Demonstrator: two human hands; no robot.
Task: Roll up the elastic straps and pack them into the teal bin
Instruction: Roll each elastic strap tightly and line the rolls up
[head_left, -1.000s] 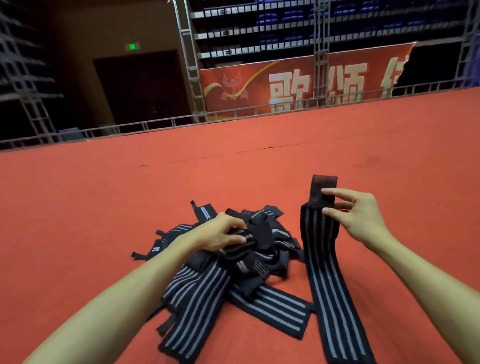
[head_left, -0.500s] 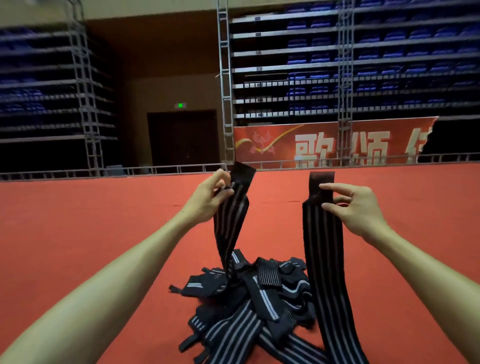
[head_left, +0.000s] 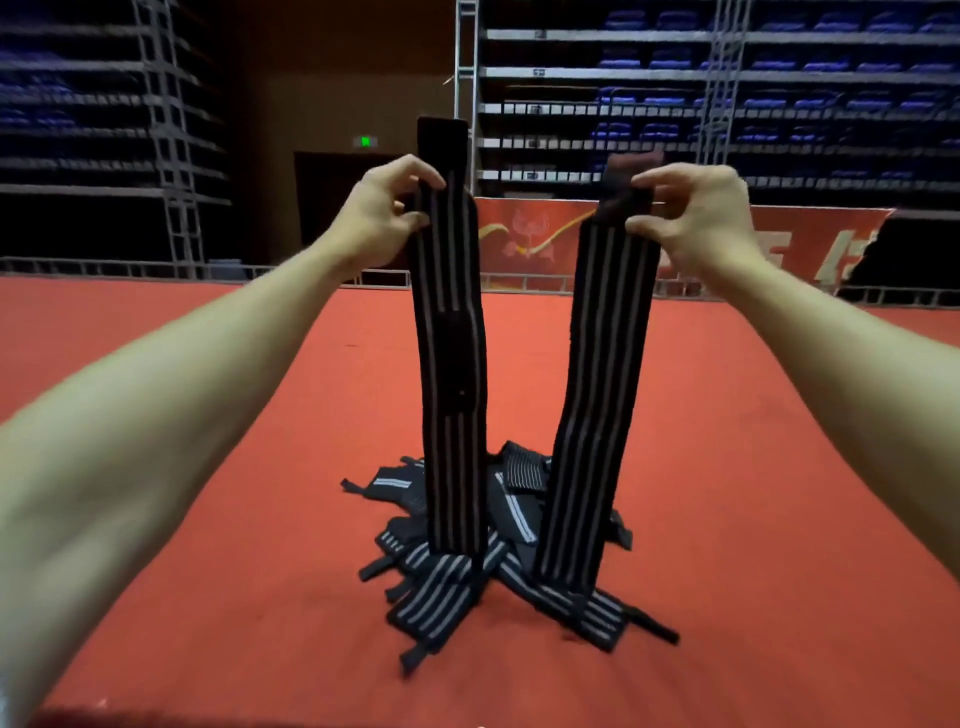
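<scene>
Two black elastic straps with grey stripes hang straight down in front of me. My left hand (head_left: 382, 213) pinches the left strap (head_left: 451, 364) near its top end, and the strap's lower end dangles just above the pile. My right hand (head_left: 691, 221) pinches the right strap (head_left: 597, 395) near its top; its lower end reaches down to the pile. A heap of several more striped straps (head_left: 467, 556) lies on the red floor below. No teal bin is in view.
Red carpet floor (head_left: 208, 597) spreads all round the heap. A low metal rail (head_left: 130, 267) edges the floor at the back, with a red banner (head_left: 535, 236), truss towers and rows of blue seats behind.
Both hands have risen, lifting the two straps higher so that they hang at full length. A second ago the left hand was still down in the heap.
</scene>
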